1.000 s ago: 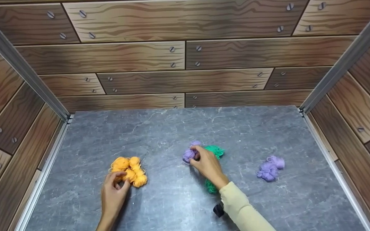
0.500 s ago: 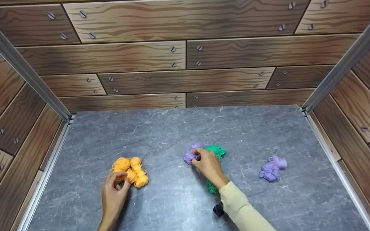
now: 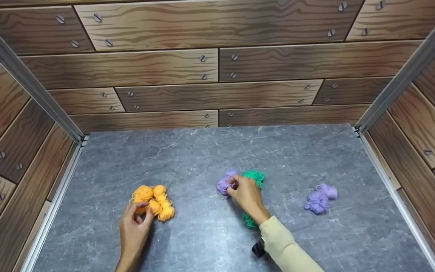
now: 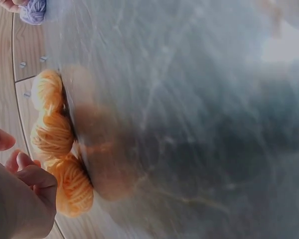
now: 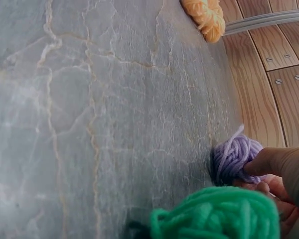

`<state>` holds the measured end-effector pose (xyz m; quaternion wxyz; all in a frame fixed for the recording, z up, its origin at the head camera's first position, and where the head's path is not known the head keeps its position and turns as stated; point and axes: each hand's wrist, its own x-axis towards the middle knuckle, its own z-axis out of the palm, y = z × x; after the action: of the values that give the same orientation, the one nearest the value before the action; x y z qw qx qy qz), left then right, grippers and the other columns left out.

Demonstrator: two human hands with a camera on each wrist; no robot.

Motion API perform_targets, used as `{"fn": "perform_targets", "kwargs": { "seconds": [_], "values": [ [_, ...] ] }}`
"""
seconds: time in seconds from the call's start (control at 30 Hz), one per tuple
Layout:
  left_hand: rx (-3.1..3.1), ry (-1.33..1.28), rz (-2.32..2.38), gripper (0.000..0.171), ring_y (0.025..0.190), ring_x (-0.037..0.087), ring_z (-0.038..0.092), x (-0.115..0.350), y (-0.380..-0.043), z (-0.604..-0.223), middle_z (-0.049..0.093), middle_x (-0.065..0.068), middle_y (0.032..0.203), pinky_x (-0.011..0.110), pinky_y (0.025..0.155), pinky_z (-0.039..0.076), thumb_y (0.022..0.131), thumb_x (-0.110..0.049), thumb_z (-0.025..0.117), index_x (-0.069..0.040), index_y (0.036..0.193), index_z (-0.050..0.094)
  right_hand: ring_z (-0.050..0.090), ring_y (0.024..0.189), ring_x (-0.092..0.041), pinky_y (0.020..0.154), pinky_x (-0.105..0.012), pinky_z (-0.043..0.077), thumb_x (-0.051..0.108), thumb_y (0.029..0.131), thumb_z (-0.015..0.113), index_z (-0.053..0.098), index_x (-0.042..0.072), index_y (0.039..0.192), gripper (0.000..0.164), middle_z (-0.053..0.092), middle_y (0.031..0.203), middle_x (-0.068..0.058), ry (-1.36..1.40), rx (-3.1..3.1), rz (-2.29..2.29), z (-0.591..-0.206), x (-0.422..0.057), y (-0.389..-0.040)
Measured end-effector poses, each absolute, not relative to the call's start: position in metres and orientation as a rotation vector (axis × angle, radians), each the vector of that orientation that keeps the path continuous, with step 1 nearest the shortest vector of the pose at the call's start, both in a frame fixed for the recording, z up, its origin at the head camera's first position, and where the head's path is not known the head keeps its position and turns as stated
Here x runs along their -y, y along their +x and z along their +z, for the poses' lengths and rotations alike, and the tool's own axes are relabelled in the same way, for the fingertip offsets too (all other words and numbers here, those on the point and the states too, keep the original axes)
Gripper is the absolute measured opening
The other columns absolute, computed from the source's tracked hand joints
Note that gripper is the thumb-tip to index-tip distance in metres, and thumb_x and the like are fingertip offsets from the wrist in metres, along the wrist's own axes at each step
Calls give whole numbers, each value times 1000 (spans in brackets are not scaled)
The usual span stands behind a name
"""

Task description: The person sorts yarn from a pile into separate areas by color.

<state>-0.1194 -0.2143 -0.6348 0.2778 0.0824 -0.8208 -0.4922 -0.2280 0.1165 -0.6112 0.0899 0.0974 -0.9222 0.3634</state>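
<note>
My right hand pinches a bundle of purple yarn at mid-table, its thumb pressing into the strands in the right wrist view. Right beside it lies green yarn, partly hidden under that hand and wrist; a green ball looms close in the right wrist view. On the left, my left hand hovers at the near side of an orange yarn cluster. Its fingers are loosely bent, with a gap to the thumb. Whether a fingertip touches the orange yarn I cannot tell.
Another purple yarn bundle lies to the right on the grey marbled table. A small black object shows beside the right sleeve. Wood-patterned walls and metal rails border the table.
My right hand has shifted the pinched purple yarn slightly toward me, close against the green yarn. The left hand and the orange yarn stay as they were.
</note>
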Motion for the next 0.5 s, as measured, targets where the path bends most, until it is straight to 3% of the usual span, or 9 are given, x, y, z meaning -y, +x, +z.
{"fn": "perform_targets", "kwargs": {
  "seconds": [0.2,0.5],
  "values": [
    [2161,174,-1381,29,57,10,47,208,-120,-632,71,13,96,19,53,37,87,14,77,4,114,71,60,64,-9,59,-33,52,1,82,80,79,11,90,12,72,76,3,286,2716,1154,-608,-119,-226],
    [2117,113,-1426,29,56,7,45,198,-119,-627,71,13,100,18,51,37,87,16,78,4,113,72,57,61,-6,60,-31,51,2,82,78,81,11,93,15,71,76,5,241,2676,1238,-598,-123,-224]
  ]
}}
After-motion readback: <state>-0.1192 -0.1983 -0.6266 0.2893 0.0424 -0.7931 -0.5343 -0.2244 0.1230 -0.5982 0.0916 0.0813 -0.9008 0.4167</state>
